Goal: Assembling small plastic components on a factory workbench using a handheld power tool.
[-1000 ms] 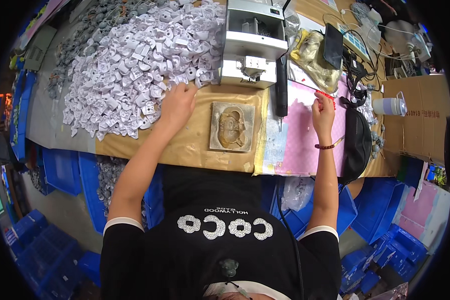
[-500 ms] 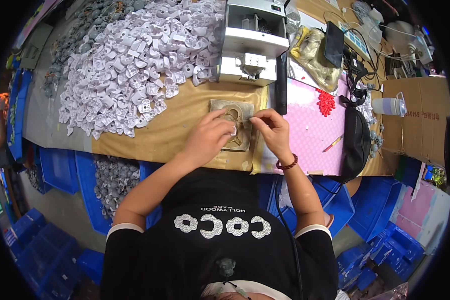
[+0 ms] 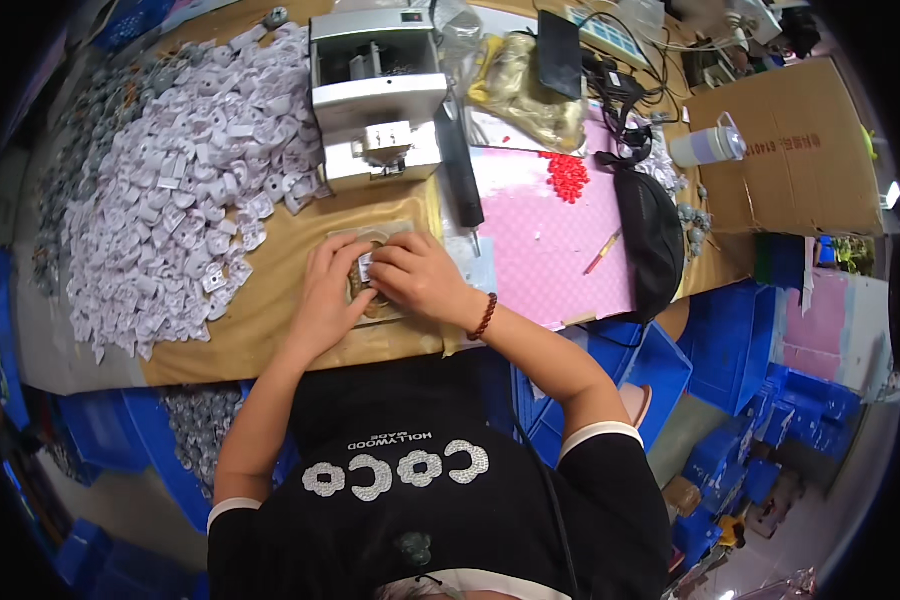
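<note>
A small white plastic part (image 3: 365, 266) sits in a square fixture block (image 3: 398, 229) with a shaped recess, which lies on the brown-covered table. My left hand (image 3: 327, 302) curls around the part's left side, thumb and fingertips closed on it. From the right, my right hand (image 3: 428, 283) presses bent fingers onto the same part, with its fingertips close to those of the left. Both hands cover most of the fixture, so the recess and the part's lower side are largely hidden.
A big heap of white plastic parts (image 3: 185, 190) spreads to the left, with grey parts behind it. Beyond the fixture stands a metal machine (image 3: 378, 100). Rightward lie red pieces (image 3: 568, 177), a pen (image 3: 602, 254), a black case (image 3: 652, 245) and a bottle (image 3: 705, 147).
My right hand has come in from the fixture's right edge and now meets the left over the white part. The whole view has shifted, placing the table's things farther left.
</note>
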